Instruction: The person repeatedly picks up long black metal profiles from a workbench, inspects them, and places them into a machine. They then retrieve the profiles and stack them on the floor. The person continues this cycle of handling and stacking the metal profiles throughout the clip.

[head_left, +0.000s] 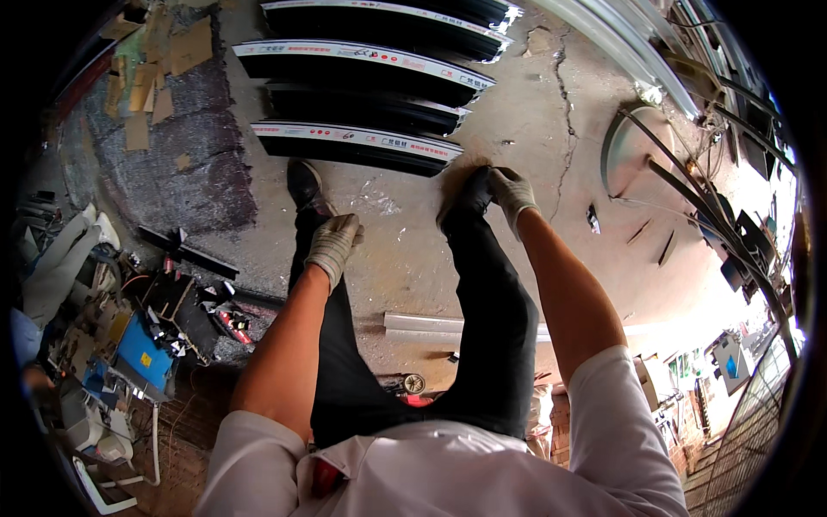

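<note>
My left hand (pixel 335 246), in a pale work glove, is curled closed in front of my left lower leg, and nothing shows in its fingers. In a matching glove, my right hand (pixel 513 190) is closed beside my dark right shoe (pixel 475 188); no held object can be made out there. Beyond my feet lie several long black profiles with white printed strips, side by side across the floor. The nearest profile (pixel 357 148) runs just past my shoe tips, with another profile (pixel 362 66) farther off. Neither hand touches them.
A dark mat (pixel 185 177) with cardboard pieces (pixel 189 47) lies far left. Offcuts and a blue box (pixel 145 355) clutter the near left. At right are a round glass-like disc (pixel 637 155) and bent dark strips (pixel 689 194). A pale bar (pixel 422 325) lies behind my feet.
</note>
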Available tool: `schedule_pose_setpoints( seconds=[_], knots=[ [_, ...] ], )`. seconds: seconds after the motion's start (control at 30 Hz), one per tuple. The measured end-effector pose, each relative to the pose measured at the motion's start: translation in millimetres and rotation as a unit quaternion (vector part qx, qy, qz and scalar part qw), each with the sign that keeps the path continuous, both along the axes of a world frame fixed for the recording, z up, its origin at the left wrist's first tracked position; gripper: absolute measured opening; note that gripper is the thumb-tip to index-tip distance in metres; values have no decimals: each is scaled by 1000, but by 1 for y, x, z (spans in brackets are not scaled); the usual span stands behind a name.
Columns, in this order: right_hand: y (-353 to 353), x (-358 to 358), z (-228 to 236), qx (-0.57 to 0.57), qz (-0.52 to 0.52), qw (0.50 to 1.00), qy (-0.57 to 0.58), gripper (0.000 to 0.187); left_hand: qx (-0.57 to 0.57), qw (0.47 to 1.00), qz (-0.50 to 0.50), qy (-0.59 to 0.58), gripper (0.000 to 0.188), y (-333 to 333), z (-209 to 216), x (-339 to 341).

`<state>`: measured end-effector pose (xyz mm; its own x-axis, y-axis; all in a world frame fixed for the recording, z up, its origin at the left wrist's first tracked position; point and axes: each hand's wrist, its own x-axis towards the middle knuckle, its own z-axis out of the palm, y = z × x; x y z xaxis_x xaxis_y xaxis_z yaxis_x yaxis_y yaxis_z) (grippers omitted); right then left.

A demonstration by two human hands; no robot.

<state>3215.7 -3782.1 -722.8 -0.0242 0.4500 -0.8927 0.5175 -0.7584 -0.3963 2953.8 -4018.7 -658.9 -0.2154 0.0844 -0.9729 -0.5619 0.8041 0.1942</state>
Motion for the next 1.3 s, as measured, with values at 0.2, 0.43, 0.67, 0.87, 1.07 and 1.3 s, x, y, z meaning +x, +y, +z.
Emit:
schedule_pose_setpoints(
  seconds=[0.2, 0.43, 0.67, 0.87, 1.07, 1.3],
  knots=[
    [10, -11, -150, -6, -32, 999, -29, 44, -45, 998, 20, -25, 38, -5, -118, -18],
    [26, -53, -230, -77, -101, 989, -80, 70, -54, 988, 132, -57, 61, -11, -201, -49],
    [34, -42, -261, -88, -160, 982, -40, 52, 46, 952, 289, -92, 45, 4, -227, -50],
    [27, -61, -258, -91, -137, 986, -37, 45, 62, 922, 366, -112, 40, 3, -243, -60],
    [25, -47, -258, -143, -87, 986, -16, 52, 52, 904, 406, -120, 43, 8, -247, -58],
    [24, -58, -249, -146, -92, 985, -22, 60, 78, 888, 438, -118, 33, 10, -254, -48]
  ],
)
